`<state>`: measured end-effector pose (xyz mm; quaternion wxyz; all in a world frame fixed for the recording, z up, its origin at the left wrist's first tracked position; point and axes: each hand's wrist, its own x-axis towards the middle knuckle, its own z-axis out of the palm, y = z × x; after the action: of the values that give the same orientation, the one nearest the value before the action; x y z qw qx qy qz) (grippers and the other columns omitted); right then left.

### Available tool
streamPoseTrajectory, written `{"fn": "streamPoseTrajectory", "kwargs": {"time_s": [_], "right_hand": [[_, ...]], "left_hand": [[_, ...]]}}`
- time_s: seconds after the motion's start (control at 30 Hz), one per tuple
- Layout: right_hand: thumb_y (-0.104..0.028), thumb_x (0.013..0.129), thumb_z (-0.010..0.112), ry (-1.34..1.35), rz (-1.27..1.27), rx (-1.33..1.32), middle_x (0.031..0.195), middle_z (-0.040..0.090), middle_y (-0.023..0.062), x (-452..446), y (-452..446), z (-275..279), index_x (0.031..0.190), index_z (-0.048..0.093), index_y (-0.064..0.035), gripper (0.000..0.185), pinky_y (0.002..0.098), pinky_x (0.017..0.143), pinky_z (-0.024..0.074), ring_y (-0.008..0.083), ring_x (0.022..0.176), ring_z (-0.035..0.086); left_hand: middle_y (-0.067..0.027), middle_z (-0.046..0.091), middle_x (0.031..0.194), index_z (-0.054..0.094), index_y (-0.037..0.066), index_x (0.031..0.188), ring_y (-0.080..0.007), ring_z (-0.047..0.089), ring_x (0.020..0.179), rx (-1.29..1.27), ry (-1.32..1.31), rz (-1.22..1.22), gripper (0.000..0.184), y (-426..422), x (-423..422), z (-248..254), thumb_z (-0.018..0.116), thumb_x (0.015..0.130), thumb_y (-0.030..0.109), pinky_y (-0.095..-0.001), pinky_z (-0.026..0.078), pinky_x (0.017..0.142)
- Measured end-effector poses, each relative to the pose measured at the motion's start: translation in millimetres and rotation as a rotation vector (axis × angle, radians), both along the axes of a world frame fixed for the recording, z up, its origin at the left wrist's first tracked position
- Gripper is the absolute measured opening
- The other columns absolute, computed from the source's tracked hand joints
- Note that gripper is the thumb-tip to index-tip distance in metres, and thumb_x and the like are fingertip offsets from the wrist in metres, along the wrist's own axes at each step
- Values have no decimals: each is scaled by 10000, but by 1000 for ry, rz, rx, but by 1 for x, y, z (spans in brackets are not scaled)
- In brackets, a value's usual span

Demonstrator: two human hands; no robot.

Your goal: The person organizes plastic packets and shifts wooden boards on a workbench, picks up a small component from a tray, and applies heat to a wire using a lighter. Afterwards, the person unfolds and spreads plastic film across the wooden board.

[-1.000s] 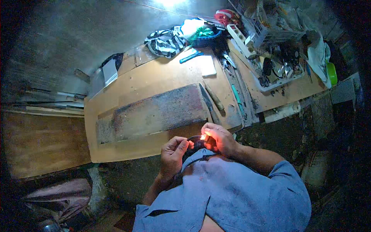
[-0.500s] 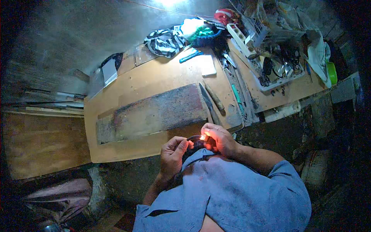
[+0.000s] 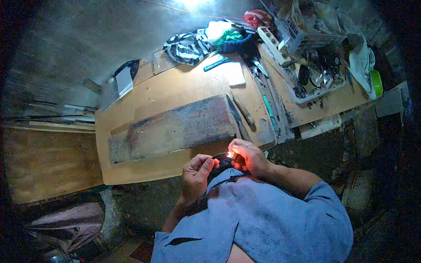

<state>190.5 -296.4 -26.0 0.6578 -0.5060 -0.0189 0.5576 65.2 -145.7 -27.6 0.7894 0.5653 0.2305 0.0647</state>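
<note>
Little moved; dark strip (image 3: 220, 155) in left fingers (image 3: 207, 165), flame (image 3: 230, 154) beside right fingers (image 3: 239, 145).

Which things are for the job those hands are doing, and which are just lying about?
Seem part of the job: thin dark strip in the left hand; small flame by the right hand.

Seem just lying about: knife; worn board; striped bag; white socket strip.

One camera, worn on the person's head, looks forward and down. The blue shirt (image 3: 276, 210) fills the bottom centre, close to the lens, with the left hand (image 3: 196, 174) and right hand (image 3: 251, 159) just above it, near mid-frame. The desk (image 3: 175, 94) spreads beyond, toward a bright light (image 3: 191, 2) at the top edge. The wide view darkens at its corners.
</note>
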Motion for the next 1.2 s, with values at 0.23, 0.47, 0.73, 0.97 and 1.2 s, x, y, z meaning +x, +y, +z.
{"fn": "streamPoseTrajectory", "kwargs": {"time_s": [0.23, 0.47, 0.73, 0.97, 1.2], "right_hand": [[-236, 905, 429, 6, -25, 61, 733, 472, 3, 0, -1, 3, 845, 495, -105, 158, 235, 514, 376, 93, 595, 445], [-242, 907, 425, 10, -33, 45, 726, 470, 6, -3, 0, 2, 841, 494, -108, 165, 240, 516, 372, 97, 590, 443], [-249, 903, 426, -46, -4, 23, 675, 474, 1, -3, -1, -1, 831, 502, -114, 171, 233, 483, 348, 95, 556, 446], [-240, 902, 425, -79, -3, 36, 732, 471, 9, -3, -2, -1, 832, 501, -109, 167, 234, 483, 350, 95, 572, 453], [-237, 902, 429, 13, -30, 46, 735, 468, 7, -3, -1, -2, 829, 498, -106, 165, 237, 497, 366, 94, 582, 451]], "left_hand": [[-60, 645, 863, 598, -20, 949, -93, 581, 792, 110, -17, -2, 130, -1, -2, -3, 571, 901, 99, -222, 467, 750], [-54, 642, 866, 601, -21, 949, -94, 584, 803, 117, 11, -9, 123, -2, -3, 1, 580, 894, 88, -222, 467, 756], [-61, 647, 872, 601, -18, 953, -98, 588, 805, 115, -17, -1, 118, -2, -4, 1, 589, 887, 79, -225, 470, 756], [-80, 658, 856, 604, -15, 931, -135, 605, 791, 81, 1, 31, 109, -4, -4, 1, 577, 888, 81, -267, 483, 766], [-75, 649, 879, 599, -24, 946, -106, 589, 811, 74, -12, 13, 132, -3, -4, 2, 581, 894, 96, -237, 467, 769]]}}
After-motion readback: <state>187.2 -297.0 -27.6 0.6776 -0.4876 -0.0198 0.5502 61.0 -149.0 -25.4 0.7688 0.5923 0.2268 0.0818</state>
